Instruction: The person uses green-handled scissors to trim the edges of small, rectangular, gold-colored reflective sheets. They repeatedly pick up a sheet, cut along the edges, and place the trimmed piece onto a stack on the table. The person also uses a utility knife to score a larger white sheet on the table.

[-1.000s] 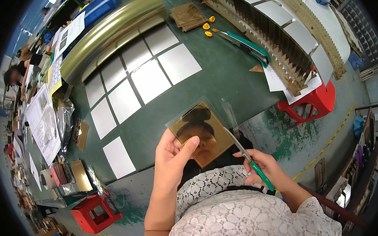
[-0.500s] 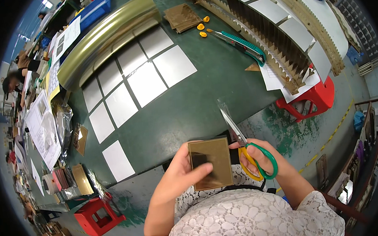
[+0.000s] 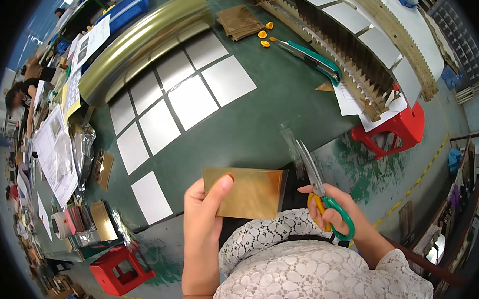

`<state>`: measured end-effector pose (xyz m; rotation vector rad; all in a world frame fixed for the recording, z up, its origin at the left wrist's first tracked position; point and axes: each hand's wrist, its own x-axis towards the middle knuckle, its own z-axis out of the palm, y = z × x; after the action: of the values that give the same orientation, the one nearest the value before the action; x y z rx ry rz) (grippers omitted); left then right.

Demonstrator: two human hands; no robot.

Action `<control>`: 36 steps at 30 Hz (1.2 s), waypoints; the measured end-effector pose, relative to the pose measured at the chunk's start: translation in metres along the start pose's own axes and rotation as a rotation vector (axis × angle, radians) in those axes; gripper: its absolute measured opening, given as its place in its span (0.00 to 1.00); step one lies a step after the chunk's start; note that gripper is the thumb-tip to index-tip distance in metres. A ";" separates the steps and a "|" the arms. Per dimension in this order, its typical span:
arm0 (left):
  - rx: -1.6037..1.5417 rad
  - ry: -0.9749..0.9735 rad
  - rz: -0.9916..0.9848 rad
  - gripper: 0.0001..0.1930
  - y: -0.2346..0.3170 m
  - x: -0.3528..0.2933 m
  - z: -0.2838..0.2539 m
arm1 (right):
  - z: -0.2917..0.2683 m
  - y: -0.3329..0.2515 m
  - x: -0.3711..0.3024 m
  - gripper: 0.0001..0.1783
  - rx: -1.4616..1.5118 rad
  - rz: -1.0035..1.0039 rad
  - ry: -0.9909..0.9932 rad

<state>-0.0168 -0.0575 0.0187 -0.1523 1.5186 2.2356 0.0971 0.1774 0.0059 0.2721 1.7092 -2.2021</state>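
Observation:
My left hand (image 3: 202, 211) grips a gold-brown square plate (image 3: 247, 192) by its left edge, the thumb flat on top and the fingers underneath. The plate is tilted, and a thin darker edge shows along its right side. In my right hand (image 3: 335, 209) is a pair of scissors (image 3: 314, 172), one handle loop green and the other yellow. Their blades point up and away, almost together, right of the plate and apart from it. A thin clear film strip (image 3: 291, 147) lies by the blades at the table's edge.
White square sheets (image 3: 192, 103) lie in rows on the green table (image 3: 238, 128), beside a large gold film roll (image 3: 147, 46). Farther off are stacked brown plates (image 3: 239, 22), a teal utility knife (image 3: 313, 59) and a toothed rack (image 3: 348, 62). Red stools (image 3: 121, 270) stand below the table.
My left hand has shifted left and tilted the plate, now holding it by its left edge. My right hand has moved slightly with the scissors, whose blades now point more upright.

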 end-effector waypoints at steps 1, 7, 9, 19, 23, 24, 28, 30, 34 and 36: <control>-0.065 0.032 -0.052 0.12 -0.003 0.001 0.004 | 0.002 0.000 0.000 0.47 -0.029 -0.004 -0.007; -0.189 0.003 -0.099 0.22 -0.007 0.004 0.013 | 0.003 0.016 -0.001 0.52 -0.075 -0.014 -0.017; -0.154 0.008 -0.041 0.23 -0.007 0.003 0.018 | 0.002 0.019 -0.001 0.52 -0.100 -0.001 -0.026; 0.013 0.037 0.099 0.22 -0.012 -0.004 0.031 | 0.002 0.013 0.000 0.44 -0.131 -0.012 -0.064; 0.038 0.050 0.130 0.22 -0.015 -0.004 0.032 | 0.003 0.011 0.000 0.44 -0.130 -0.004 -0.064; 0.050 0.050 0.137 0.22 -0.015 -0.004 0.032 | 0.003 0.010 0.000 0.44 -0.141 -0.009 -0.063; 0.086 0.048 0.156 0.22 -0.017 -0.006 0.032 | 0.002 0.012 0.000 0.43 -0.161 -0.022 -0.062; 0.094 0.045 0.161 0.22 -0.019 -0.005 0.032 | 0.002 0.014 0.000 0.43 -0.148 -0.017 -0.057; 0.109 0.038 0.160 0.22 -0.021 -0.006 0.031 | 0.000 0.014 0.001 0.43 -0.170 -0.026 -0.058; 0.115 0.036 0.159 0.22 -0.022 -0.006 0.031 | 0.000 0.014 0.001 0.43 -0.159 -0.018 -0.053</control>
<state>0.0021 -0.0239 0.0140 -0.0380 1.7284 2.2695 0.1018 0.1740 -0.0069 0.1575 1.8508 -2.0525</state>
